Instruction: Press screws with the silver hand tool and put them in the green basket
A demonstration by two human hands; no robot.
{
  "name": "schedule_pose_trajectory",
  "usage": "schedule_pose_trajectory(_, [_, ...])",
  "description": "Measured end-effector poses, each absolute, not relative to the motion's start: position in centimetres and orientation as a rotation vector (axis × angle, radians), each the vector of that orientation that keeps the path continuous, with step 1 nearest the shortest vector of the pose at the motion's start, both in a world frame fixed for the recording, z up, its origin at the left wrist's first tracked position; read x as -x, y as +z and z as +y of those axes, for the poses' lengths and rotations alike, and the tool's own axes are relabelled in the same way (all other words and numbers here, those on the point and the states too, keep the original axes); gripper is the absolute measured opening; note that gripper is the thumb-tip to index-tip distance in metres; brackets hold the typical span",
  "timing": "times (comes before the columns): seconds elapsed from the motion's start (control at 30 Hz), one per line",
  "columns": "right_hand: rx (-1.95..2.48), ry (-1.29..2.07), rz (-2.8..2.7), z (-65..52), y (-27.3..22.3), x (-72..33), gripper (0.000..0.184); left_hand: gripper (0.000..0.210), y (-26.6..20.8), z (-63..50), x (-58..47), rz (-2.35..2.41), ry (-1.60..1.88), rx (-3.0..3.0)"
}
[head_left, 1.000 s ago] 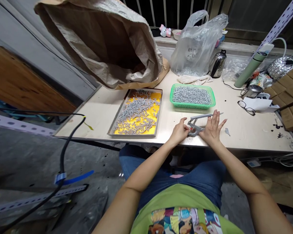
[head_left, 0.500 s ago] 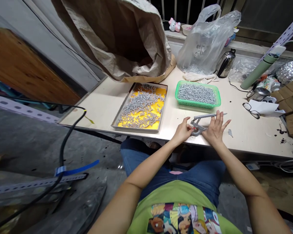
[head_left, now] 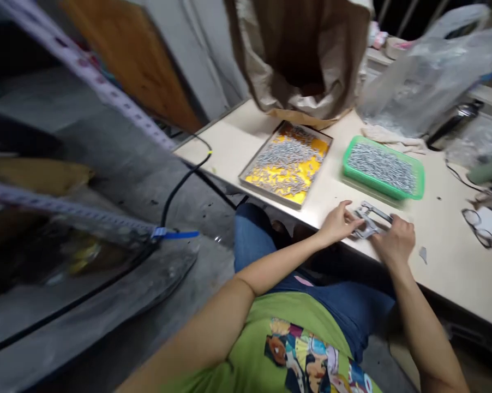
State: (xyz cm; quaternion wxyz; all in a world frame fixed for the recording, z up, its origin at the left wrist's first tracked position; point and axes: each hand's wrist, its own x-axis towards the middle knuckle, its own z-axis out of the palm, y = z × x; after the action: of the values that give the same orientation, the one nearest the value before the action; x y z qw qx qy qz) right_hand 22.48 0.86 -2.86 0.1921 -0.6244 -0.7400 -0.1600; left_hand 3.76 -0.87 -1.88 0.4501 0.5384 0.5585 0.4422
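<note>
A grey metal spring-loaded plier-like hand tool [head_left: 366,225] lies at the table's front edge, between my two hands. My right hand [head_left: 396,240] has its fingers curled over the tool's handle end. At the head end, my left hand [head_left: 339,222] pinches thumb and forefinger together against the tool; anything small between those fingertips is too blurred to make out. Beyond the tool stands a green plastic basket [head_left: 383,188] full of small silvery metal pins. To its left, a shallow tray [head_left: 270,194] with a yellow bottom holds many similar loose pins.
A large open brown paper sack [head_left: 262,82] stands behind the tray. Behind the basket are a cloth [head_left: 393,141] and a clear plastic bag [head_left: 426,82]. Glasses [head_left: 477,229] and a small grey scrap [head_left: 423,254] lie to the right. A black cable [head_left: 176,191] hangs at the left.
The view has swung left, so the table sits further right. My right hand's fingers, spread before, are now curled round the tool's handle. My left hand stays at its head.
</note>
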Motion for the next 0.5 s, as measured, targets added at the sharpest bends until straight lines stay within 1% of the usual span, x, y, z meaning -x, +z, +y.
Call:
schedule_pose_trajectory(0.07, [1.752, -0.431, -2.12, 1.1, -2.5, -22.4, 0.051, 0.043, -1.4, -0.9, -3.7, 1.428, 1.136, -1.315])
schedule_pose_trajectory(0.13, [1.777, -0.413, -2.145, 1.3, -1.8, -22.0, 0.038, 0.033, -0.9, -0.9, -3.4, 1.459, 1.147, -1.32])
schedule_pose_trajectory(0.2, [1.826, -0.371, -2.203, 1.5, -0.9, -21.4, 0.028, 0.026, -0.4, -1.0, -3.1, 1.479, 1.11, -1.332])
schedule_pose_trajectory(0.23, [1.858, -0.344, -2.242, 1.6, -0.3, -21.1, 0.027, 0.025, -0.2, -1.0, -2.9, 1.484, 1.078, -1.334])
schedule_pose_trajectory(0.3, [1.923, -0.281, -2.34, 1.9, 0.9, -20.3, 0.03, 0.028, 0.0, -1.0, -2.6, 1.466, 1.002, -1.332])
schedule_pose_trajectory(0.4, [2.127, -0.181, -2.389, 2.6, 2.6, -19.0, 0.041, 0.036, 0.2, -0.9, -2.2, 1.371, 0.899, -1.319])
schedule_pose_trajectory(0.5, [2.21, -0.204, -2.311, 3.5, 3.7, -17.8, 0.045, 0.037, 0.6, -0.7, -1.6, 1.258, 0.853, -1.248])
